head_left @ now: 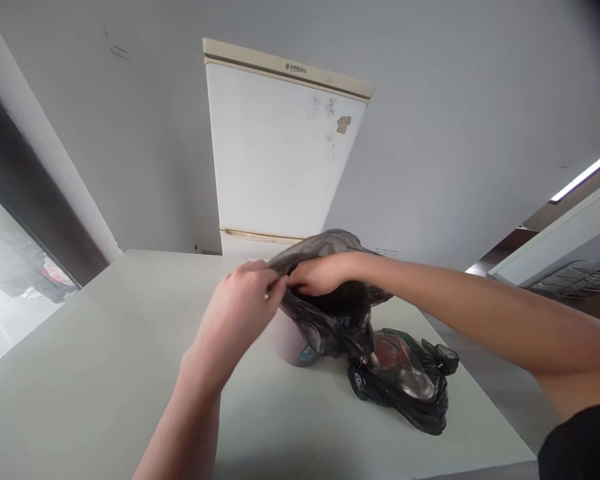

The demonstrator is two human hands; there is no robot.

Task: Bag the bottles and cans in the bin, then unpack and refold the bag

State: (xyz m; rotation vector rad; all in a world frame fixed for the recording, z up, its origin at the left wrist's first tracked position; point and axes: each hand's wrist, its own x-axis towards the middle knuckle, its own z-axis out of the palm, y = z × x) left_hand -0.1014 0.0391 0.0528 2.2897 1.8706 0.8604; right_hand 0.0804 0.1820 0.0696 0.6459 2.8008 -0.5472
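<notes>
White, scuffed refrigerator [280, 153] before a grey wall [455, 100], with a wire rack [575, 279] at the far right.

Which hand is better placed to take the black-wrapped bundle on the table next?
Probably the right hand: it is nearer the bundle and on that side, though busy at the dark bag. The left hand pinches that bag's left edge, farther off.

Here's a pale table [130, 380], a pinkish container [286, 341] standing on it! Just right of that lies a crumpled black bag [383, 392].
</notes>
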